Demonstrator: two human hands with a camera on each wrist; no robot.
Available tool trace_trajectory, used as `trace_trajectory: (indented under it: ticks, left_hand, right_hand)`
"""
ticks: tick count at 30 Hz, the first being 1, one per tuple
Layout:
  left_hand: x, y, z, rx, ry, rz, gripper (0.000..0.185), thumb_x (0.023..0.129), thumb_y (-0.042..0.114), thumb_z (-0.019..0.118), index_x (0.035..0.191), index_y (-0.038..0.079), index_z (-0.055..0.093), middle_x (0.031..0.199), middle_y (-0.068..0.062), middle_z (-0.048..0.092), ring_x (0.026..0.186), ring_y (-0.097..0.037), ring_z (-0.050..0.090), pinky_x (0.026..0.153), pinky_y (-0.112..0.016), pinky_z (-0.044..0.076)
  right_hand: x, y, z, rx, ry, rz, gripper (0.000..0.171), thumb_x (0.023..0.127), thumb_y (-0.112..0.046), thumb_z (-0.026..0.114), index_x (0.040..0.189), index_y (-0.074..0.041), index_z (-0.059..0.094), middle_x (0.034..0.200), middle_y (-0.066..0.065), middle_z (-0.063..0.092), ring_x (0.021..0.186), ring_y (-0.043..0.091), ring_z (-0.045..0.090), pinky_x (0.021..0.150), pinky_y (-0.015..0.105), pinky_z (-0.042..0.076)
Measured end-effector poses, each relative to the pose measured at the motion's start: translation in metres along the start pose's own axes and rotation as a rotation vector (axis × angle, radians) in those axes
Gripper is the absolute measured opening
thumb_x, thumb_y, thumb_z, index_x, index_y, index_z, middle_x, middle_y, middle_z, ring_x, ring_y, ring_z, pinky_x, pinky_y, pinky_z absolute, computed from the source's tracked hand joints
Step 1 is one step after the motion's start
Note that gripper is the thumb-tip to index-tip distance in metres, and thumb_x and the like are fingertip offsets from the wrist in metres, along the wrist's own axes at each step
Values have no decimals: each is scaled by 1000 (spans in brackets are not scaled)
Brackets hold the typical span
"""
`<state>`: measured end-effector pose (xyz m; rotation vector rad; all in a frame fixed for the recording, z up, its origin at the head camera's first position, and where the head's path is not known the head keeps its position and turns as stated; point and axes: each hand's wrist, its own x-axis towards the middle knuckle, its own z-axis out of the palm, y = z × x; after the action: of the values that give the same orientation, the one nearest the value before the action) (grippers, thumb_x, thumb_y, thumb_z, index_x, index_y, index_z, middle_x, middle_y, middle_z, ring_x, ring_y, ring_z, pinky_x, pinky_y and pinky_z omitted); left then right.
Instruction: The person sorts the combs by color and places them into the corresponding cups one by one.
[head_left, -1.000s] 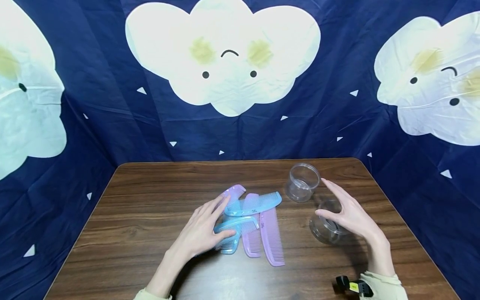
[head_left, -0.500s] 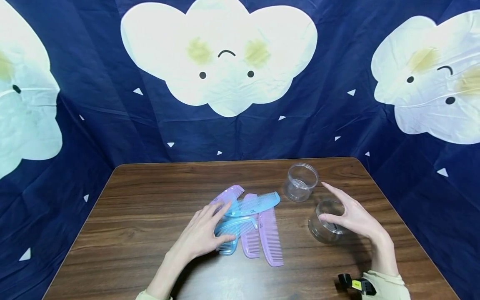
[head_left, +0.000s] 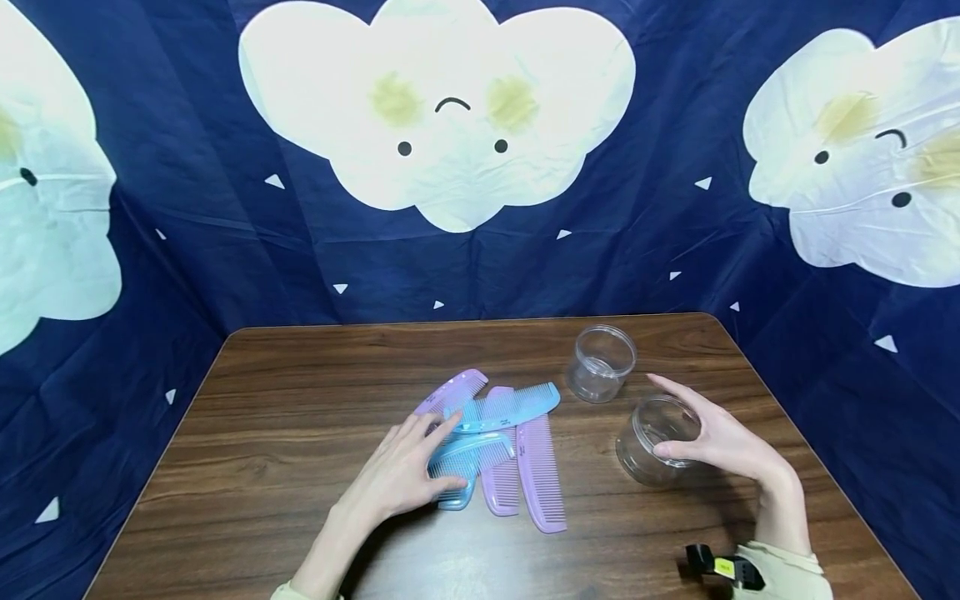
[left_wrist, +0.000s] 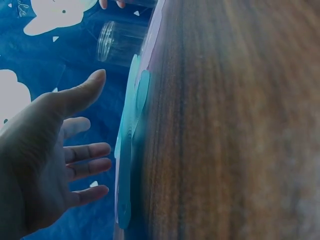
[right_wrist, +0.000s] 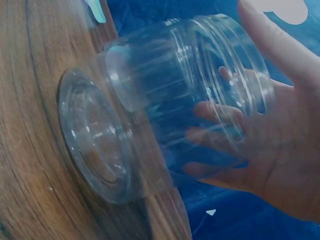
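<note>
under the left hand (head_left: 405, 473) fingertips: a loose heap of combs (head_left: 491, 450) on the wooden table (head_left: 300, 433). fingers straight and spread, resting on the nearest blue one, gripping nothing. count: two blue, three lilac, five in all as far as the overlap lets me tell. judged thin, light, stiff plastic, slick on the wood; best pinched at the solid spine, not the teeth. beyond the right hand (head_left: 723, 442) fingertips: a clear jar (head_left: 600, 363), upright, untouched. inside the right hand's curl: the near jar (head_left: 654, 440), thumb on the near wall, fingers round the far wall. two jars, both lidless. judged light, rigid, smooth, likely slippery; hold around the wall below the threaded rim.
</note>
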<state>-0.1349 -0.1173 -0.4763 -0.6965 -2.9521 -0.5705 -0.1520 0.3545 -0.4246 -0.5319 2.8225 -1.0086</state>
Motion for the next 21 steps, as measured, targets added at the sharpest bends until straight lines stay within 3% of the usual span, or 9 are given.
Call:
trace_trajectory:
  ticks: [3,5,12,21]
  left_hand:
    - [0,0,0,0,-7,0,90,80,61,79,156,27,45,141,-6,58,136,-32,52,113,-64,41]
    - [0,0,0,-2,-11,1,91,79,60,80,156,26,46,139,-6,59,134,-31,53,112,-64,42]
    - [-2,-1,1,-8,-30,1,90,77,56,83,154,25,48,136,-5,59,131,-31,54,111,-62,43]
    - [-2,-2,2,50,17,73,85,74,49,88,147,18,57,127,-3,60,119,-24,56,102,-51,50]
  right_hand:
    - [-4,2,-4,46,-20,-19,96,83,-30,86,162,-29,31,161,7,42,136,-13,39,102,11,41]
    - [-6,4,-5,66,-32,-33,96,83,-26,86,162,-26,31,160,7,43,134,-19,36,102,8,39]
    - [-9,9,-7,86,-54,-68,97,80,-23,88,161,-22,33,157,-1,44,134,-16,39,102,5,35]
    - [-8,9,-7,53,-44,-81,91,80,-23,88,157,-19,40,153,10,51,131,-10,46,102,10,42]
